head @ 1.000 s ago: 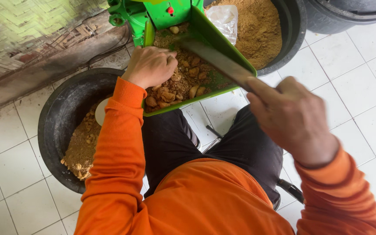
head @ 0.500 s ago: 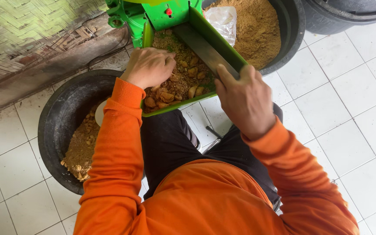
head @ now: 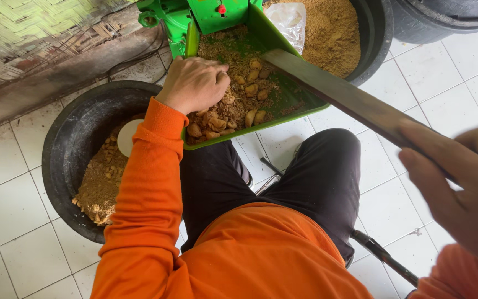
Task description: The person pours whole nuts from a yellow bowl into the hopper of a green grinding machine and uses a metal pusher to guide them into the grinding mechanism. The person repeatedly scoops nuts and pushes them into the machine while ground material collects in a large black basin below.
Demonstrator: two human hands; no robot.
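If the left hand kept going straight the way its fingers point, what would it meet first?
Most likely the brown chunks heaped in the green tray: the left hand already rests on that pile, fingers pointing across the tray. Beyond them lies the flat blade in the right hand, though depth is unclear.

Glossy green painted metal on the hopper tray [head: 283, 108], coarse crumbly brown meal [head: 233, 52] across it; dull grey flat bar [head: 338, 94], matt black plastic tub [head: 67, 149], smooth white floor tiles [head: 1, 210].
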